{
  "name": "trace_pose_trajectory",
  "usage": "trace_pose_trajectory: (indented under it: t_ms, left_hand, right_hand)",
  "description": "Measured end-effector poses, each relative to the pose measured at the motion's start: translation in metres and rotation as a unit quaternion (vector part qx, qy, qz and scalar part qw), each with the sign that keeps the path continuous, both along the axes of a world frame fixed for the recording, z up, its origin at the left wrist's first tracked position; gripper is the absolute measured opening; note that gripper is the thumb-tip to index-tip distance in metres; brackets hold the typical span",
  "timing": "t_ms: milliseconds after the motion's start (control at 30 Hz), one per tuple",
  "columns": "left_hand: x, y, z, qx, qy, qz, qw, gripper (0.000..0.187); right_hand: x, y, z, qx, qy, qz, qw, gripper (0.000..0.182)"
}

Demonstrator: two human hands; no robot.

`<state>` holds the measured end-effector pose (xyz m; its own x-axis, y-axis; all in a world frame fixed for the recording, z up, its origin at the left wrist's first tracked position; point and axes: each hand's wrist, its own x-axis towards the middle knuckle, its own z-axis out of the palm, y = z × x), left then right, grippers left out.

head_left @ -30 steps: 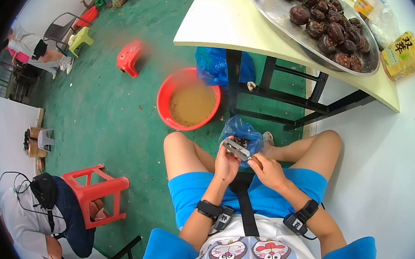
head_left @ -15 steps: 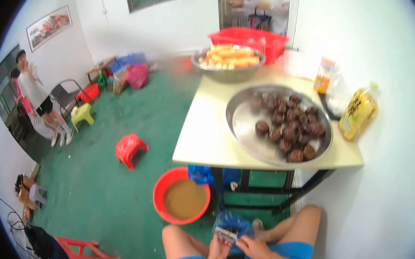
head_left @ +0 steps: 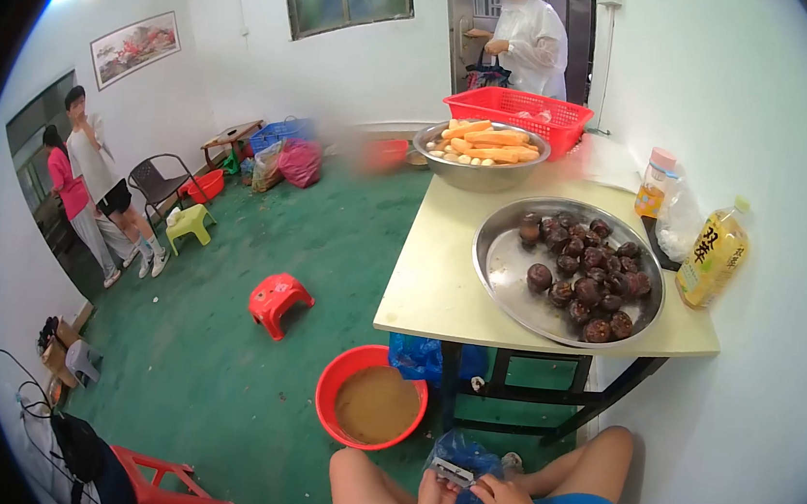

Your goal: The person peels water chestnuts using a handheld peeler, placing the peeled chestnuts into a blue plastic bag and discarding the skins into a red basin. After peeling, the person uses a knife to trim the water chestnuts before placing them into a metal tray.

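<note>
My left hand (head_left: 436, 498) is closed around a small silver-grey rectangular object (head_left: 452, 472), held low between my knees. The object's exact kind does not show. The fingers of my right hand (head_left: 502, 498), also closed, grip its right end. Just beyond it, a blue plastic bag (head_left: 458, 448) hangs between my legs. A red basin (head_left: 323, 400) with murky brown water stands on the floor to the left of the bag. Above my hands, a round metal tray (head_left: 509, 286) on the table carries many dark brown, round water chestnuts (head_left: 588, 291).
On the cream table (head_left: 419, 288) are a metal bowl (head_left: 469, 174) of peeled orange sticks, a red basket (head_left: 571, 122) and a yellow bottle (head_left: 712, 255). A red stool (head_left: 278, 300) stands on the green floor. One person (head_left: 538, 46) stands by the door, two others at left.
The head view has shifted, so the table and basin appear lower and farther right. Both hands keep hold of the small object, and the person at the door now shows more fully.
</note>
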<state>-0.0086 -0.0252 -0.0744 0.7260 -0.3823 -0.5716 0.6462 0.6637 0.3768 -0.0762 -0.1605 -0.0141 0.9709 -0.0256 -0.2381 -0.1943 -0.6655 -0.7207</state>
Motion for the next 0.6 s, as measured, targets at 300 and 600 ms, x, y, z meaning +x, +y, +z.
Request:
trace_pose_trajectory:
  t_ms: [300,600]
  left_hand:
    - [-0.001,0.001,-0.006,-0.014,0.011,0.003,1.0,0.013]
    - [0.0,-0.003,-0.005,0.019,0.041,0.006,0.999,0.02]
  right_hand:
    - [0.003,-0.004,-0.002,0.01,0.003,0.007,1.0,0.03]
    - [0.002,-0.003,-0.004,0.03,-0.016,0.003,0.999,0.03]
